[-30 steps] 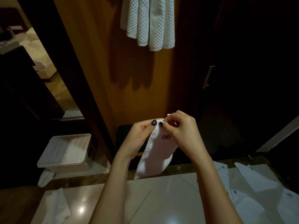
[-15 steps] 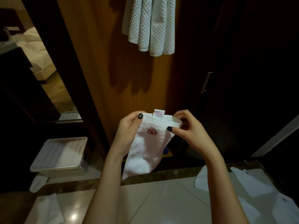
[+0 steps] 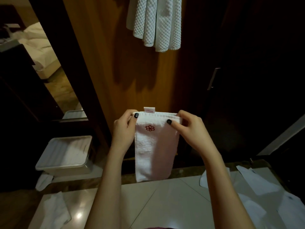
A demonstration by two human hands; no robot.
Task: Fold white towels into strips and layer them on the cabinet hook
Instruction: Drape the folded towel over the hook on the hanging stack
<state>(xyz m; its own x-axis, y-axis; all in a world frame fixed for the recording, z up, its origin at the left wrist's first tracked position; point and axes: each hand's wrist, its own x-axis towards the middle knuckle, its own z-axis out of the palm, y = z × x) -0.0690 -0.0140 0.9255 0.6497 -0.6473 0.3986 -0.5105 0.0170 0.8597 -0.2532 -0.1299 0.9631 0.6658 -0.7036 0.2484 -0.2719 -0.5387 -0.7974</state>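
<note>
A small white towel (image 3: pixel 155 149) with a red flower mark and a label tab on its top edge hangs as a folded strip in front of me. My left hand (image 3: pixel 124 129) pinches its top left corner. My right hand (image 3: pixel 188 128) pinches the top right corner, thumb on the front. Above, several white waffle-textured towels (image 3: pixel 156 23) hang in strips on the wooden cabinet panel (image 3: pixel 102 63); the hook itself is out of view.
A lidded white plastic box (image 3: pixel 66 154) sits low at the left. Loose white cloths lie on the pale tiled surface at bottom left (image 3: pixel 54 210) and at the right (image 3: pixel 257 192). A dark door with a metal handle (image 3: pixel 213 78) stands to the right.
The towel has been spread wider between my hands and now hangs flat and straight. My hands have moved apart, and the view has tilted down slightly.
</note>
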